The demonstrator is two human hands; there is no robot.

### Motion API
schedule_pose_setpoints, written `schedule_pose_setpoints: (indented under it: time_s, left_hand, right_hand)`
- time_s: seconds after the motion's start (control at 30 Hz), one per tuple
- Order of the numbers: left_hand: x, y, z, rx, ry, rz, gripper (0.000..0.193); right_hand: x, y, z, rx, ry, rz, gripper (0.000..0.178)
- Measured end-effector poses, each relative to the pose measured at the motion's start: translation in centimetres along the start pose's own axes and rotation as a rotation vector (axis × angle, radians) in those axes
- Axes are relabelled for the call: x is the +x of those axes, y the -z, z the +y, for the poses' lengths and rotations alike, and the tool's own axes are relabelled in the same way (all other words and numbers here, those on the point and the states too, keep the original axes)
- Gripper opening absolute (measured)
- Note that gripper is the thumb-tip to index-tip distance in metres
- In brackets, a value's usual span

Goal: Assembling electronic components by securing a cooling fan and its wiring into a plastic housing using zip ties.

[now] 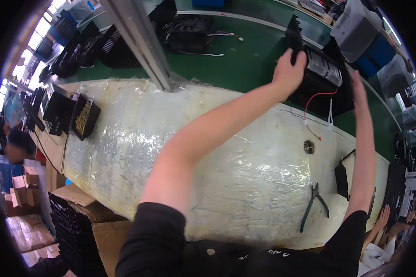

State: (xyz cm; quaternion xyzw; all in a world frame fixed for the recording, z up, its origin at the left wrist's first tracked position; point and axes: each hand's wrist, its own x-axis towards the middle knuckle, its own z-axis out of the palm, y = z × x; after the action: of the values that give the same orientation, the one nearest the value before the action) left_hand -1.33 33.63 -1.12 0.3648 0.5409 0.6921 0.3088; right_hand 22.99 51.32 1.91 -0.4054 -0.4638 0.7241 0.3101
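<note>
Left hand [289, 75] grips black casing [316, 83] | right hand [357, 90] edge-on, can't tell | dragging may snag red wire [308, 102] on bench's far edge [226, 93]

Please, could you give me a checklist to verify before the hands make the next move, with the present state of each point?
1. Left hand at the left side of the black casing: ok.
2. Right hand touching the casing's right side: cannot tell, it is blurred.
3. Red wire tucked inside the casing: not ok, it trails out onto the film-covered table.
4. Pliers clear of both hands: ok, they lie on the table.
5. Black bin of small gold-coloured parts away from the casing: ok.
</note>
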Motion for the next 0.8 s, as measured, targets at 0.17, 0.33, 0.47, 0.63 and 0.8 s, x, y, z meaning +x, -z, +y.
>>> schedule_pose_setpoints:
  time_s: [0.17,0.33,0.47,0.63,0.8]
  left_hand:
    - [-15.2,13.2,5.1,0.318,-0.055,-0.509,0.030]
    - [-21.0,17.9,2.2,0.087,0.303,-0.536,0.024]
    - [-20.3,18.6,2.2,0.149,0.068,-0.588,0.025]
    - [-19.3,18.6,2.3,0.105,0.018,-0.615,0.025]
    - [-19.3,19.4,2.3,0.083,-0.012,-0.609,0.024]
  right_hand:
    - [-5.2,-14.6,-3.5,-0.491,0.555,-0.009,0.039]
    - [-1.1,-32.5,3.7,-0.472,0.218,-0.478,0.035]
    - [9.5,-39.1,9.2,-0.331,0.104,-0.316,0.033]
    - [17.2,-41.1,9.6,-0.196,-0.218,-0.197,0.036]
    - [16.0,-42.5,8.2,-0.162,-0.469,-0.404,0.038]
